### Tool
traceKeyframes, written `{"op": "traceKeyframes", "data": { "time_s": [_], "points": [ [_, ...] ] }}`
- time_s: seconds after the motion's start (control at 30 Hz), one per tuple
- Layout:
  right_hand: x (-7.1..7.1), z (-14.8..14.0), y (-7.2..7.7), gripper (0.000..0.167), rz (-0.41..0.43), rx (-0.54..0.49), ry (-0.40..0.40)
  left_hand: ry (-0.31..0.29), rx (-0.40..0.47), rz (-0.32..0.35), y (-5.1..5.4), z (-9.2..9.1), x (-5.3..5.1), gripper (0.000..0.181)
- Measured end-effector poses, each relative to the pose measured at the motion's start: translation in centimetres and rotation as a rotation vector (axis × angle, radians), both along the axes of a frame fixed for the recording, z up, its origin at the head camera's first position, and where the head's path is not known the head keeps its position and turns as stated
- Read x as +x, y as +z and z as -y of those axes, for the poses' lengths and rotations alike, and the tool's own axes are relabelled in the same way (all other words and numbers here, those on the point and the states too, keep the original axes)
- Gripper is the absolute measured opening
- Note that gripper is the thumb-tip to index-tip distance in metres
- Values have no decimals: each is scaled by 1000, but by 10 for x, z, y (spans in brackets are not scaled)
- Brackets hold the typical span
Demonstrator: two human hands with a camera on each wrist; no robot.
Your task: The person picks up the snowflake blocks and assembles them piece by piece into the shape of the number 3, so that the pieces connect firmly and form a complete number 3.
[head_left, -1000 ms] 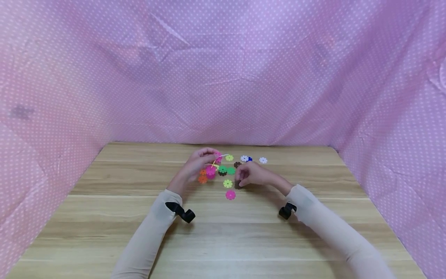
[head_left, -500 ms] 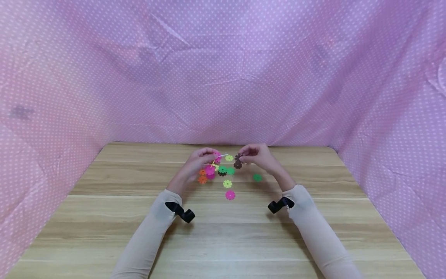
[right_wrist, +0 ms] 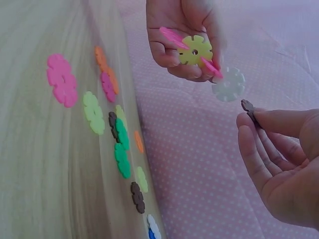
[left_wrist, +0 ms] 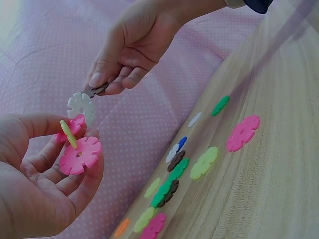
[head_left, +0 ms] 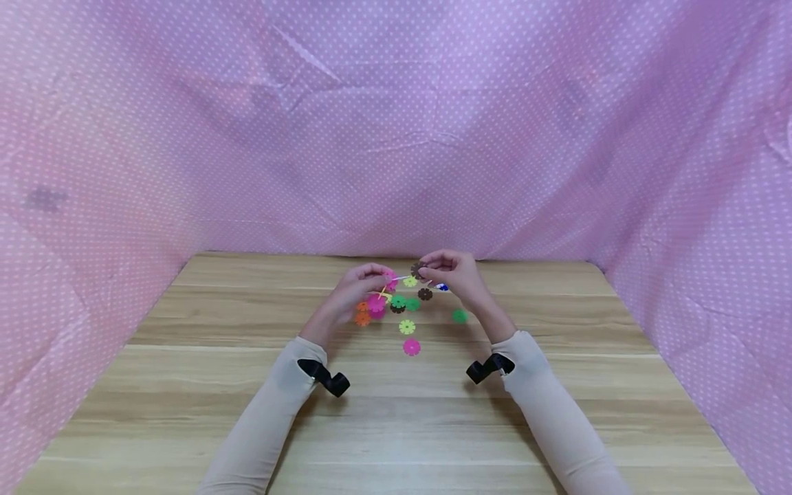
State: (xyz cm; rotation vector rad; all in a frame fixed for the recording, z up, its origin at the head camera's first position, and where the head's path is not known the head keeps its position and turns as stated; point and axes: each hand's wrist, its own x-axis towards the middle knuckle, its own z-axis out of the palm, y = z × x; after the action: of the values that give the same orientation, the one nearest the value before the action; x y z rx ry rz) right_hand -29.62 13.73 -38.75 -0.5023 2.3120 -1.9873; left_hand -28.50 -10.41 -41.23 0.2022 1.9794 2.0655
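Observation:
My left hand [left_wrist: 45, 174] pinches a joined chain of notched discs: a pink disc [left_wrist: 79, 156], a yellow disc [right_wrist: 195, 50], another pink one and a white disc [left_wrist: 80, 107] at its far end. Between thumb and fingertips my right hand [right_wrist: 284, 159] pinches a brown disc [right_wrist: 250, 112], held on edge. In the left wrist view the brown disc's edge meets the white disc's rim; the right wrist view has them close together, with a small gap. Both hands are raised above the table's far part.
On the wooden table [head_left: 396, 426] lie loose discs: a pink one [head_left: 411, 347], a yellow one [head_left: 406, 327], a green one [head_left: 459, 315], a brown one [head_left: 425, 294], orange ones [head_left: 362, 318] and several more. A pink dotted cloth [head_left: 396, 137] stands behind the table.
My right hand has picked up a brown disc from the table and brought it up and left to the white disc. The green disc at the right is uncovered. My left hand has barely moved.

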Motion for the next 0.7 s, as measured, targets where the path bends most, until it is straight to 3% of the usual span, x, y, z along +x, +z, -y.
{"op": "traceKeyframes", "data": {
  "time_s": [0.3,0.7],
  "points": [
    [2,2,0,22,-7,45,15,-11,-12,-20,1,0,-1,19],
    [3,1,-3,22,13,32,36,-13,-23,-23,-1,1,-2,21]
  ]
}}
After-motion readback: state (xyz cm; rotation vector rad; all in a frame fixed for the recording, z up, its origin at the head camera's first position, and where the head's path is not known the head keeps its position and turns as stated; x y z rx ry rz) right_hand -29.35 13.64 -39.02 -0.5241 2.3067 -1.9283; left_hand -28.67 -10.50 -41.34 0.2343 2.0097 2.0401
